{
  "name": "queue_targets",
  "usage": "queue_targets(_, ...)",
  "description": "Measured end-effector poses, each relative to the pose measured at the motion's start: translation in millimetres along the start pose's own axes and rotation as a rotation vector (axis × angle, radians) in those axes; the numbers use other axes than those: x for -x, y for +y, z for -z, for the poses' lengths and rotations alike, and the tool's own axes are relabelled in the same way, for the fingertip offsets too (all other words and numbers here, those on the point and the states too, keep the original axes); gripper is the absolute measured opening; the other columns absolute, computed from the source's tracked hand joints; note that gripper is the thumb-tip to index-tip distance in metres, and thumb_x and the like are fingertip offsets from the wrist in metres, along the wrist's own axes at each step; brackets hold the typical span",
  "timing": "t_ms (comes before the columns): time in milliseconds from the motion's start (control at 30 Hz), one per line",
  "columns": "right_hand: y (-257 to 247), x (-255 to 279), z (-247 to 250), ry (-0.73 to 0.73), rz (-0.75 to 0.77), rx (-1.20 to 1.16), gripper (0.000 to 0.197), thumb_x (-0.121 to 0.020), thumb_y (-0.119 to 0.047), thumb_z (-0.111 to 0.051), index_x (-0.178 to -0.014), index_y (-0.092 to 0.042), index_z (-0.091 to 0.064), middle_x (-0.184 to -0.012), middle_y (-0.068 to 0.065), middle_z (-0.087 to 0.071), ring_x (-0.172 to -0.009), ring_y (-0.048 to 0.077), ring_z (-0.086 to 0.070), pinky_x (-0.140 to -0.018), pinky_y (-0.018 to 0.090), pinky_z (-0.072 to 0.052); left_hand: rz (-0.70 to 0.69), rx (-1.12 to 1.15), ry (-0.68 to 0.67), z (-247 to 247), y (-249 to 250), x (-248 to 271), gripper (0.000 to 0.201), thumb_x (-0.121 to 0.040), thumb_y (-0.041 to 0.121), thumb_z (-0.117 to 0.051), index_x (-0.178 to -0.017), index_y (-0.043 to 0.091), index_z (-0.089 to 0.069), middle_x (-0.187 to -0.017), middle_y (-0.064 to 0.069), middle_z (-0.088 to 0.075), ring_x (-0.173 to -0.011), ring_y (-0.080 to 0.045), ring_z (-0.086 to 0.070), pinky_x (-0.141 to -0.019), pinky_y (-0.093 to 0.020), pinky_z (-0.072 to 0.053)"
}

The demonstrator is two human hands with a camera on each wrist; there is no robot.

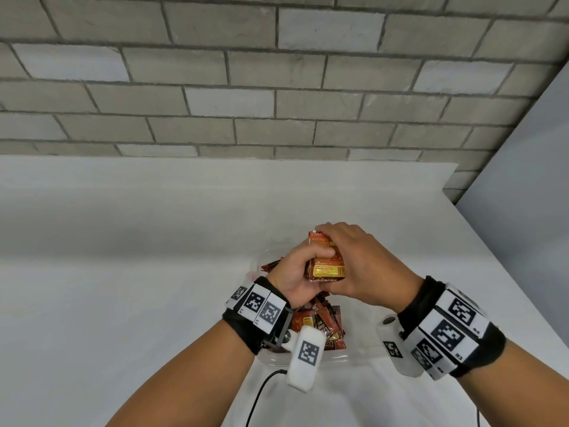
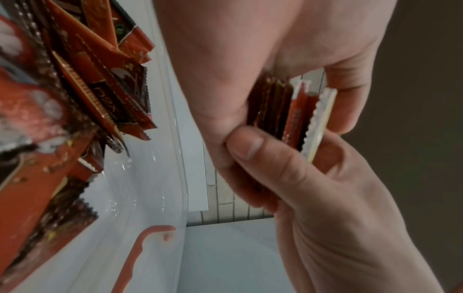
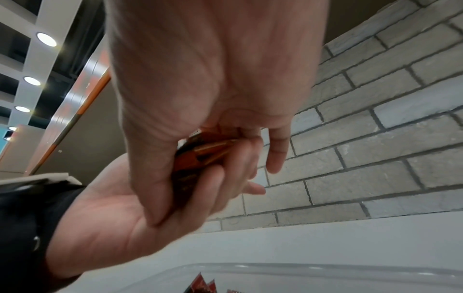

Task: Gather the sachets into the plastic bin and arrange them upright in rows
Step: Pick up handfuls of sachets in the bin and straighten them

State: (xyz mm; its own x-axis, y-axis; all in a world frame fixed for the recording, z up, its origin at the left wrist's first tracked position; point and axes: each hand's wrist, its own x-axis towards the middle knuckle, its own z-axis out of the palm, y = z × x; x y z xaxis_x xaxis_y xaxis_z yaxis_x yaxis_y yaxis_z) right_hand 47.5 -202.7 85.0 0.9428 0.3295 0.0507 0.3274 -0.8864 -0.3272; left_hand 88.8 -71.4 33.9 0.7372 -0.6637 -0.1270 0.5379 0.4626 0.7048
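Observation:
A stack of red and gold sachets [image 1: 327, 261] is held upright between both hands, above the clear plastic bin [image 1: 354, 355]. My left hand [image 1: 309, 265] grips the stack from the left, thumb across its front. From the right, my right hand [image 1: 346, 257] clasps it, fingers over the top edge. In the left wrist view the stack [image 2: 283, 111] shows edge-on, pinched by the left hand [image 2: 288, 150] with the right hand [image 2: 313, 83] above. The right wrist view shows the stack [image 3: 200, 156] in both palms. Loose sachets [image 1: 320, 322] lie jumbled in the bin.
The bin sits on a white table [image 1: 123, 272] against a grey brick wall [image 1: 246, 87]. A grey panel [image 1: 529, 195] stands at the right. A black cable [image 1: 261, 392] runs off the table's near edge. A red latch [image 2: 135, 257] hangs on the bin wall [image 2: 175, 158].

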Motion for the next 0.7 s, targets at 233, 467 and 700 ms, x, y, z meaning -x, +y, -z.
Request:
queue_targets(233, 3, 2, -5, -0.012, -0.002, -0.083, 0.092, -0.066, -0.044, -0.081, -0.141, -0.025, -0.033, -0.129, -0.011, -0.044, -0.115, 0.010, -0.041, -0.097, 0.030, -0.038, -0.039, -0.062, 0.072, -5, -7, 0, 0.022, -0.072, 0.000, -0.055, -0.092, 0.008, -0.060, -0.073, -0.008, -0.064, -0.067, -0.018, -0.065, -0.061, -0.026, -0.053)
queue_targets(467, 19, 14, 17, 0.135, -0.142, -0.433, 0.047, -0.088, -0.039, -0.058, -0.132, -0.034, -0.044, -0.114, -0.012, -0.054, -0.104, 0.004, -0.051, -0.082, 0.012, -0.041, -0.016, -0.074, 0.006, 4, 1, 4, 0.053, -0.074, 0.001, -0.061, -0.124, 0.017, -0.057, -0.096, -0.007, -0.069, -0.079, -0.023, -0.068, -0.063, -0.037, -0.056)
queue_targets(700, 24, 12, 16, 0.179, -0.225, -0.611, 0.025, -0.086, -0.010, -0.067, -0.102, -0.029, -0.065, -0.082, -0.004, -0.065, -0.079, 0.012, -0.061, -0.077, 0.027, -0.050, 0.012, -0.110, 0.039, 4, -1, 3, 0.059, -0.066, 0.032, -0.085, -0.118, 0.017, -0.061, -0.099, -0.010, -0.068, -0.079, -0.022, -0.068, -0.059, -0.035, -0.057)
